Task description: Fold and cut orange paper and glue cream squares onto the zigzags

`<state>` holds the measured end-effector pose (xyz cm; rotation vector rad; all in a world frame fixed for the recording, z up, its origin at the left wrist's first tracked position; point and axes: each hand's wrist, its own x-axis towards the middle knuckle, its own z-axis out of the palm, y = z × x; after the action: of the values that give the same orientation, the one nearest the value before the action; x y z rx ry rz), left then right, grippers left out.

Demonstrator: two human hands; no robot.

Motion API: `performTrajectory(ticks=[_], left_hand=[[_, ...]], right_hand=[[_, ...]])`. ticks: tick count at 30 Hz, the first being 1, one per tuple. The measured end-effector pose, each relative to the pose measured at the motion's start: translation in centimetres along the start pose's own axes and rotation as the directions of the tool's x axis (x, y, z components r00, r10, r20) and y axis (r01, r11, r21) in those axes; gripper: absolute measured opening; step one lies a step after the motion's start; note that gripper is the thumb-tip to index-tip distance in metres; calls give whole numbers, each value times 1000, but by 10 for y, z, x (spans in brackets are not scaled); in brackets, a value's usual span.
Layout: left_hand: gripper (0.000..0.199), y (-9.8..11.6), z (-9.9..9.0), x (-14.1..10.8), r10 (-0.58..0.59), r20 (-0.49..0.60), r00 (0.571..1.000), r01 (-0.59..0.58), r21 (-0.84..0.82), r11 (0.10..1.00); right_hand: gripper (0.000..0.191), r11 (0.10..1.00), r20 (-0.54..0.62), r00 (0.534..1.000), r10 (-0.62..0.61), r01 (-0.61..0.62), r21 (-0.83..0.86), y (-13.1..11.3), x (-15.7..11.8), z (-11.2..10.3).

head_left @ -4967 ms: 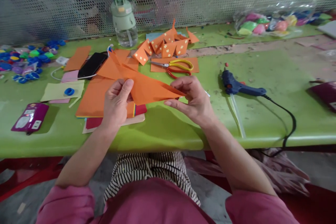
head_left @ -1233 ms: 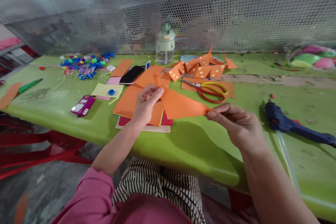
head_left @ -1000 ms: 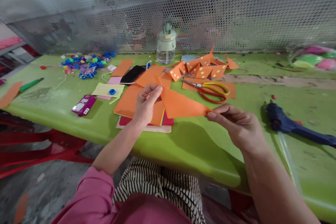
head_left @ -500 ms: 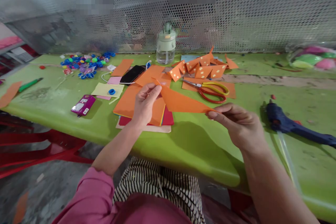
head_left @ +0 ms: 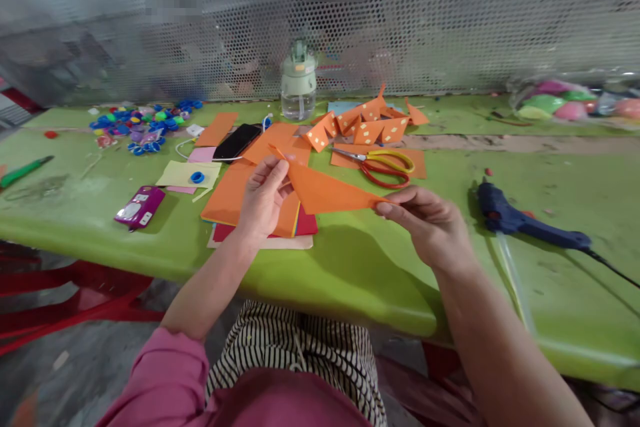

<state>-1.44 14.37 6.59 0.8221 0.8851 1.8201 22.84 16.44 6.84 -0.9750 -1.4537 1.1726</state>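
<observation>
A folded piece of orange paper [head_left: 330, 191], roughly triangular, is stretched between my two hands above the table. My left hand [head_left: 264, 197] pinches its upper left corner between thumb and fingers. At the opposite end, my right hand [head_left: 423, 220] pinches the pointed right tip. Beneath my left hand lies a stack of coloured paper [head_left: 227, 197], orange on top. Scissors [head_left: 385, 165] with yellow and red handles rest on an orange sheet behind the held paper. Past them stands a folded orange paper shape [head_left: 367, 121] with pale square spots.
A glue gun [head_left: 525, 217] lies at the right with its cord trailing off. A water bottle [head_left: 299, 83] stands at the back by the perforated metal panel. On the left are a purple device [head_left: 140, 207], a phone [head_left: 239, 142], a green pen-like tool [head_left: 25, 171] and a pile of small colourful pieces [head_left: 143, 123].
The view has turned a little to the right, so the table's things sit further left. Both hands keep their pinch on the orange paper, which has barely changed shape.
</observation>
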Motion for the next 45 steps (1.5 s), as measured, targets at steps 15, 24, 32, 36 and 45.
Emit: performTrajectory(ticks=[15,24,32,36,45], left_hand=[[48,-15,0,-4,-286,162,944,281,56,958],[42,-57,58,-56,-404,196,894,431,-120,895],[27,-63,93,-55,-365,60,929,365,-307,879],[26,-53,88,-55,-415,39,909,406,-317,857],[32,-38,66,-49,-383,-51,922,357,-266,895]], right_hand=[[41,986,-56,996,73,-64,155,8,7,8],[46,951,-69,993,93,-68,303,10,0,24],[46,939,-52,994,101,-78,334,9,-4,28],[44,922,-21,994,107,-91,376,9,-4,28],[40,921,-16,993,113,-99,377,15,-1,25]])
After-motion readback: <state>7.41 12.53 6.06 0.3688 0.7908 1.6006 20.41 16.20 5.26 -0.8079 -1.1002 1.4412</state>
